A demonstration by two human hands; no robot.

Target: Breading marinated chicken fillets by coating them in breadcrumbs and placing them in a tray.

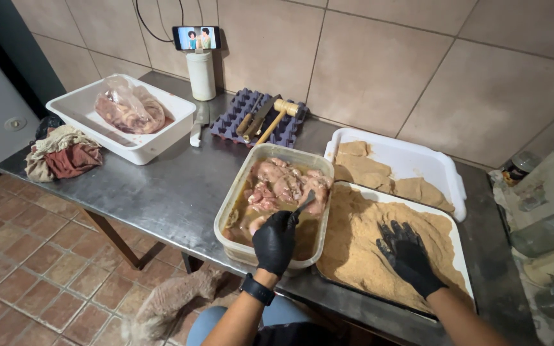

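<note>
On the steel table (pixel 161 192), my left hand (pixel 276 240), black-gloved, is closed around a utensil (pixel 302 206) (a fork, I think) dipped into the clear tub of marinated meat (pixel 277 192), which sits at the near edge within easy reach. My right hand (pixel 408 256) lies spread wide and flat on the breadcrumbs in the near white tray (pixel 456 237), holding nothing; tub and tray touch, so a piece travels a short way. A second crumb tray (pixel 444 163) is just behind. Open steel lies left of the tub; a mallet (pixel 280 115) rests on a purple egg tray (pixel 238 106) by the tiled wall.
</note>
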